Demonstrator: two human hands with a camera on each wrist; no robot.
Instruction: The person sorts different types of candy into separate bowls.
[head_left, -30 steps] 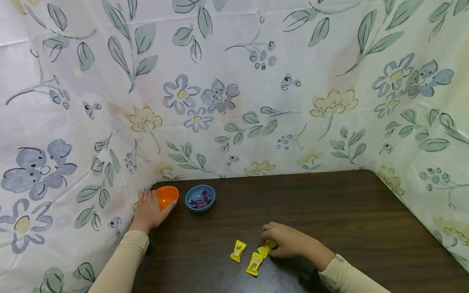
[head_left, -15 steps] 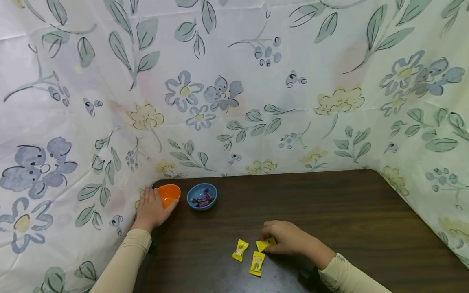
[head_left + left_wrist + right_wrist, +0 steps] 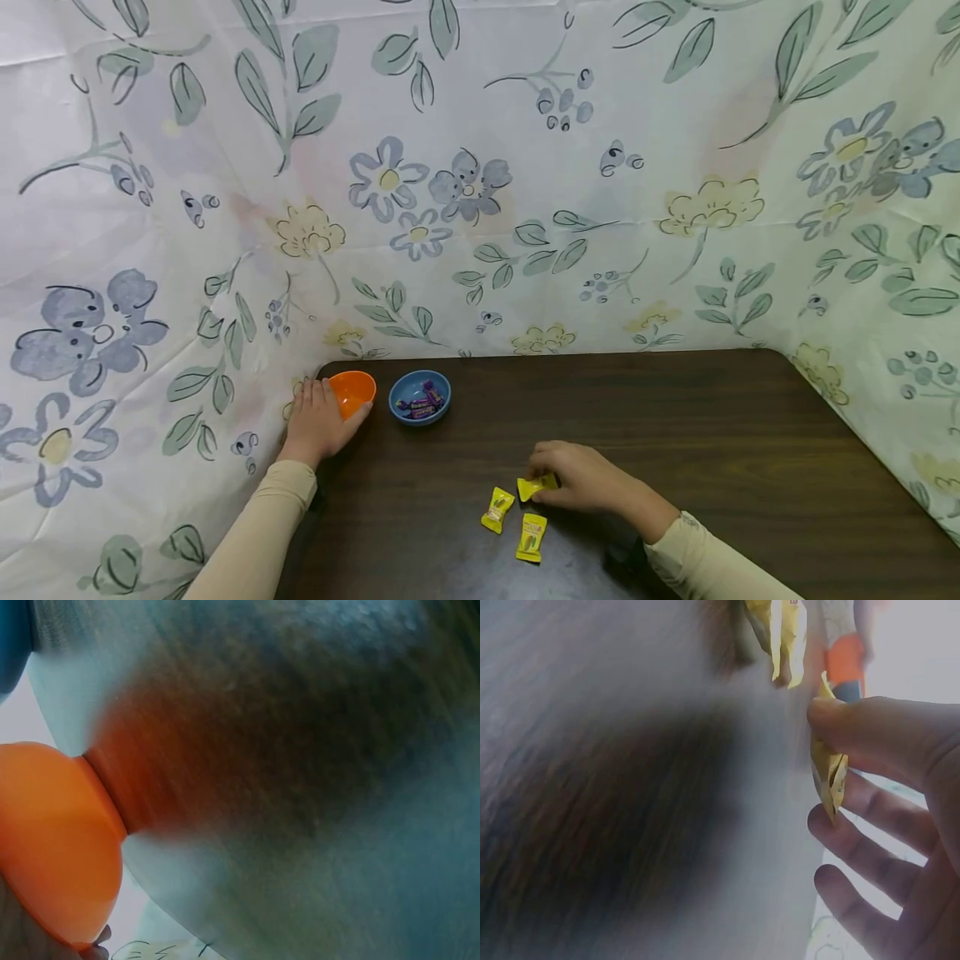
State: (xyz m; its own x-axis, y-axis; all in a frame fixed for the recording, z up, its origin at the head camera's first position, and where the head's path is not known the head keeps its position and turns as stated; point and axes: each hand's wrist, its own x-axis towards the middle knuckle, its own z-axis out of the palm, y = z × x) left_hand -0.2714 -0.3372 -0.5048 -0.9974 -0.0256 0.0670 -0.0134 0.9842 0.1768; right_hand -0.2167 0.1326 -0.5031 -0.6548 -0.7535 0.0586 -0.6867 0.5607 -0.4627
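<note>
My left hand holds a small orange bowl at the table's far left corner, fingers along its left side and thumb on its near side. In the left wrist view the orange bowl hides most of that hand. My right hand pinches a yellow-wrapped candy between thumb and fingers. The right wrist view shows this candy under the thumb, with the other fingers spread apart. Two more yellow candies lie on the table just nearer and to the left of the right hand.
Right of the orange bowl stands a blue bowl with several purple-wrapped candies inside. Everything rests on a dark wooden table. A floral cloth hangs around its back and sides.
The pinched yellow candy has moved away from the candy it was against, slightly farther up the table, with my right hand. My left hand keeps its hold on the orange bowl. The head view has shifted slightly.
</note>
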